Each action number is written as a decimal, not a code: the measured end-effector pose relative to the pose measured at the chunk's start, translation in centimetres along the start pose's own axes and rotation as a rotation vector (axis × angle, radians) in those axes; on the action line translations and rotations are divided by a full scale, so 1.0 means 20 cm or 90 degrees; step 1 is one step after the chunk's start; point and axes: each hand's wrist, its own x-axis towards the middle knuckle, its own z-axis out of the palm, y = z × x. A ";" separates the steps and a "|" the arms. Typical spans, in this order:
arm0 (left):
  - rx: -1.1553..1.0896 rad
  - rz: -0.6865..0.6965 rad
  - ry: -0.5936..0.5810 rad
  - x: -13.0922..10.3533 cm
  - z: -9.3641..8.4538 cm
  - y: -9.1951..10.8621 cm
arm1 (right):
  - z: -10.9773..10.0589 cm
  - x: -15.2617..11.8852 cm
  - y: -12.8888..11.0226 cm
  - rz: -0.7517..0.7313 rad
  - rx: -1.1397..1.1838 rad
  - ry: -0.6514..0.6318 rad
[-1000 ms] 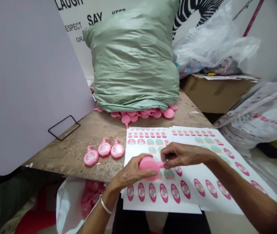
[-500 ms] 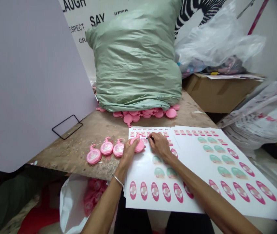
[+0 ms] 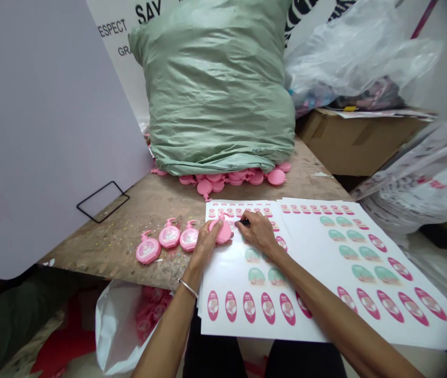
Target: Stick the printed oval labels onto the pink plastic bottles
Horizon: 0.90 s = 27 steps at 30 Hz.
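Left hand (image 3: 206, 241): gripping a flat, round, pink plastic case with pump-shaped top (image 3: 221, 232). Left of this hand: three similar pink cases with printed fronts (image 3: 169, 237), resting on the speckled brown wooden desk (image 3: 115, 239). Beneath the held case: white paper sheet with pink and green prints (image 3: 223, 273). Just right of it: right hand (image 3: 259, 230), pinching a small black tool (image 3: 243, 223). Right of that hand: second white printed sheet (image 3: 310, 239).

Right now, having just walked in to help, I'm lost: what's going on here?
The person's left hand holds a round pink plastic piece over a white sheet printed with pink and green shapes. The right hand grips a small black object beside it. Three labelled round pink pieces lie left on the brown speckled table.
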 end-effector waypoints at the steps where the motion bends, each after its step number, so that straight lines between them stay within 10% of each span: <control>1: -0.002 -0.001 -0.003 0.00 0.00 0.00 | 0.00 0.00 -0.01 0.002 0.004 0.008; 12: -0.086 0.000 -0.013 -0.04 0.00 0.06 | -0.13 0.00 -0.06 0.039 0.186 0.093; 18: -0.106 0.010 -0.053 -0.21 0.06 0.13 | -0.34 -0.06 -0.21 0.084 0.479 -0.037; 27: -0.128 0.018 -0.071 -0.35 0.12 0.16 | -0.42 -0.16 -0.31 0.071 0.496 -0.052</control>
